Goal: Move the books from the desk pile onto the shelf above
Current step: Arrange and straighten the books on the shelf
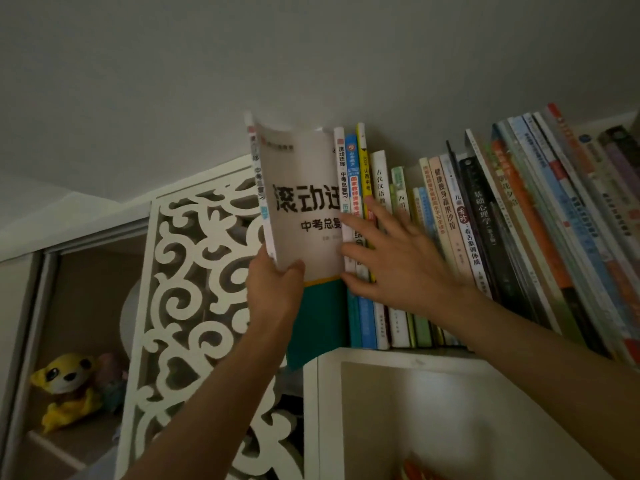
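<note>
From the head camera, looking up, the left hand (273,289) grips a white-and-teal book (304,216) by its lower left edge, thumb across the front cover and the fingers hidden behind it. The book stands upright at the left end of a row of books (450,237) on the shelf (398,355), its cover with large black characters facing the camera and bowing outward a little at the top. Its teal lower part reaches down to the shelf's left corner; whether the bottom edge rests on the board cannot be told. The right hand (391,258) is spread wide and holds nothing, its fingers pressed flat against the spines just right of the held book: a white spine (341,174), a blue one (352,168) and a yellow one (363,161). Further right the books lean more and more to the left, the outermost ones strongly tilted. Both forearms rise from the lower edge of the picture. Left of the shelf stands a white panel (187,289) cut with scroll patterns, and beyond it, in a dim brown cabinet compartment, sits a yellow plush toy (65,382). Below the shelf board is a pale compartment (433,427). The light is low, and the far spines are too blurred to read.
</note>
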### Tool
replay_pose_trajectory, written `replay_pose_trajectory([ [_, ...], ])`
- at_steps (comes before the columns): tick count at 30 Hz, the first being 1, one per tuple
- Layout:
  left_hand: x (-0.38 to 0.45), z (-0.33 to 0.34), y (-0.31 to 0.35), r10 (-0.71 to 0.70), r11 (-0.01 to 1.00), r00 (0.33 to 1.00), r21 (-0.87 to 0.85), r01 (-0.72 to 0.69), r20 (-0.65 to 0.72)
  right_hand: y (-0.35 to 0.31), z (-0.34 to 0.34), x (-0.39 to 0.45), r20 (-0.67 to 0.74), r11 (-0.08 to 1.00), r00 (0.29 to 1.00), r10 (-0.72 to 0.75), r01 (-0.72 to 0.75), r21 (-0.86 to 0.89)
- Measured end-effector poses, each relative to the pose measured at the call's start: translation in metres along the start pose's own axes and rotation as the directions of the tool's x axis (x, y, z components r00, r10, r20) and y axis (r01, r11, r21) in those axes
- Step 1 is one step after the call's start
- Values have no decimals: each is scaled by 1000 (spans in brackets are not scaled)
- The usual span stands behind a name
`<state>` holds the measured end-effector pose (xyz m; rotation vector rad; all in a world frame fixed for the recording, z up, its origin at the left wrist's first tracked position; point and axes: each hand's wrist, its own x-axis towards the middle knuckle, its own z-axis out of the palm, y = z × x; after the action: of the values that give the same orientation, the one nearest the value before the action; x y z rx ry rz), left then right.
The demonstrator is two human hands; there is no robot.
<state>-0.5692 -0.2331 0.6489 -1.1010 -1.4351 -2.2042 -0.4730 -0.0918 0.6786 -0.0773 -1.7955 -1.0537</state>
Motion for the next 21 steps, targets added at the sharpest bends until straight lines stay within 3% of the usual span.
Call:
replay_pose_trajectory([
  [4, 5, -3, -3, -39, 997, 997, -59, 43, 68, -4, 8, 0, -21, 995, 999, 48, -47, 85],
  [7, -8, 5, 0, 114, 990, 989, 70, -121, 97, -11, 11, -1, -29, 993, 995, 99, -97, 74],
  [9, -11, 12, 1, 194, 967, 978, 155, -203, 75, -22, 11, -3, -43, 974, 977, 208, -203, 96],
  [15, -4, 3, -3, 102, 987, 994, 122, -106, 38, -38, 16, 3, -1, 849, 862, 506, -498, 176],
  [21, -5, 7, -2, 99, 991, 993, 79, -104, 64, -41, 6, 7, 111, 840, 859, 500, -512, 179],
])
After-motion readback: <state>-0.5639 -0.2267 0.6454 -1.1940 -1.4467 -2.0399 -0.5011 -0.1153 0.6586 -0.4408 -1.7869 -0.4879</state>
